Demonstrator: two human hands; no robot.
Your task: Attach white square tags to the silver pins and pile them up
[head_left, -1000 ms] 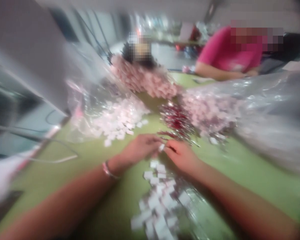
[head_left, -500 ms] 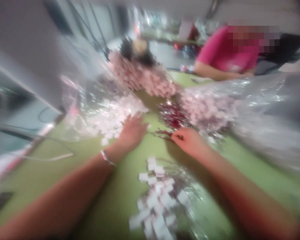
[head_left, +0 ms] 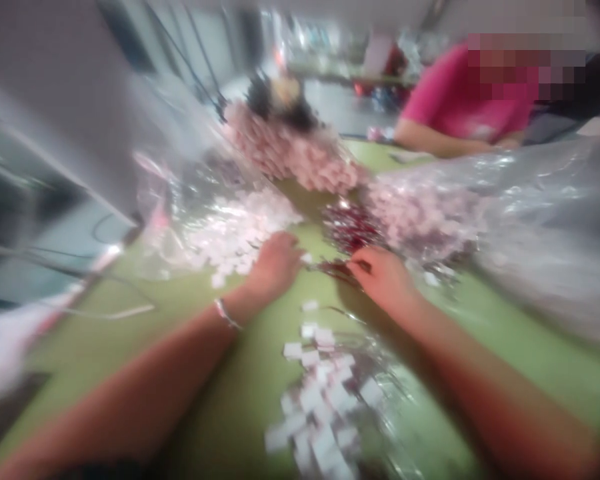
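The picture is blurred. My left hand rests on the green table at the edge of a heap of small pale pink tags; its fingers look curled, and whether it holds a tag is unclear. My right hand is closed in a pinch at a cluster of shiny red and silver pieces. A pile of white tagged pieces in clear wrap lies near me, between my forearms.
Clear plastic bags of pink items stand behind my hands, with a larger bag to the right and a pink mound farther back. A person in a pink shirt sits across the table. A grey machine and cables are at the left.
A second ago both hands met in a pinch over the near pile. They then parted and reached forward: the left to the pink tags, the right to the red and silver pieces.
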